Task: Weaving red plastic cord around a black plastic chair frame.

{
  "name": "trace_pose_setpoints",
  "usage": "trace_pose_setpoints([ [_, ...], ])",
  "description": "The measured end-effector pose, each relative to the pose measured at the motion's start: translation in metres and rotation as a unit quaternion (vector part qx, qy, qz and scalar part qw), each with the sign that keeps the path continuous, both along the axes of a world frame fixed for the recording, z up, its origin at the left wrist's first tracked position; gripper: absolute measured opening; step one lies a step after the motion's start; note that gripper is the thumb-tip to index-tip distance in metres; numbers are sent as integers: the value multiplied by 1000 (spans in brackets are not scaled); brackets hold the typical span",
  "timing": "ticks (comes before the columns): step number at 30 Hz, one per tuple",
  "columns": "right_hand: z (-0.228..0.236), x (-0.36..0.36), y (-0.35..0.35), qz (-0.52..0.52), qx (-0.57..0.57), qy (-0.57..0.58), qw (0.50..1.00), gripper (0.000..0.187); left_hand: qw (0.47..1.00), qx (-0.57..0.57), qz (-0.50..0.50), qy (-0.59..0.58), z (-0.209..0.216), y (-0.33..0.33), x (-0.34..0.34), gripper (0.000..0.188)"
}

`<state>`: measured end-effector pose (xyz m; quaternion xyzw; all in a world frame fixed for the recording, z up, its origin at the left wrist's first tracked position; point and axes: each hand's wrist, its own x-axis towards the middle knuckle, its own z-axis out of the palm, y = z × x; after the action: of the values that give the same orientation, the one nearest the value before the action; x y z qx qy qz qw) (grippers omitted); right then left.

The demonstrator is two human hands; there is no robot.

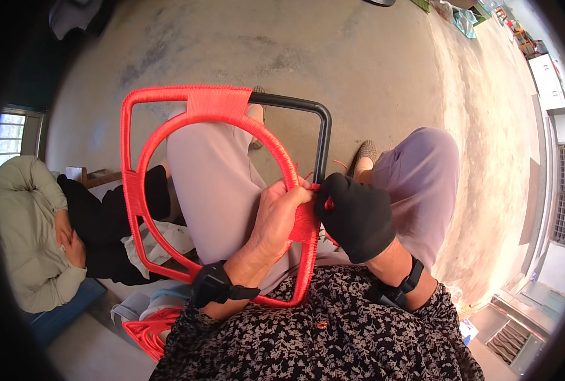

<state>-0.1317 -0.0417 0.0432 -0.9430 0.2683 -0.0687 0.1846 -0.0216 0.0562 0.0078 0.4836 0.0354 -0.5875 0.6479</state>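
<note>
A rounded square metal frame (219, 101) with a ring inside it lies across my lap. Red cord winds tightly around most of it, while the black tube (324, 136) shows bare at the upper right corner. My left hand (276, 213), bare, is closed around the frame's right side, its thumb and fingertips at the edge of the winding. Just beside it, my right hand (355, 216), in a black glove, is closed on red cord (329, 204) next to the tube. The glove hides most of what lies in that grip.
Loose red cord (149, 336) lies in a heap at my lower left. Another person (31, 235) sits to the left, hands (71, 239) folded together. Beyond my knees is a concrete floor (359, 63). A white cabinet (547, 82) stands at the far right.
</note>
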Motion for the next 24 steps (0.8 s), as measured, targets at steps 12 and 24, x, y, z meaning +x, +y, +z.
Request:
trace_pose_setpoints([
  [12, -8, -25, -22, -180, 547, -168, 800, 21, 995, -14, -94, 26, 10, -9, 15, 15],
  [24, -6, -33, -12, -189, 524, -186, 809, 19, 989, 11, -148, 11, -1, -10, 14, 20],
])
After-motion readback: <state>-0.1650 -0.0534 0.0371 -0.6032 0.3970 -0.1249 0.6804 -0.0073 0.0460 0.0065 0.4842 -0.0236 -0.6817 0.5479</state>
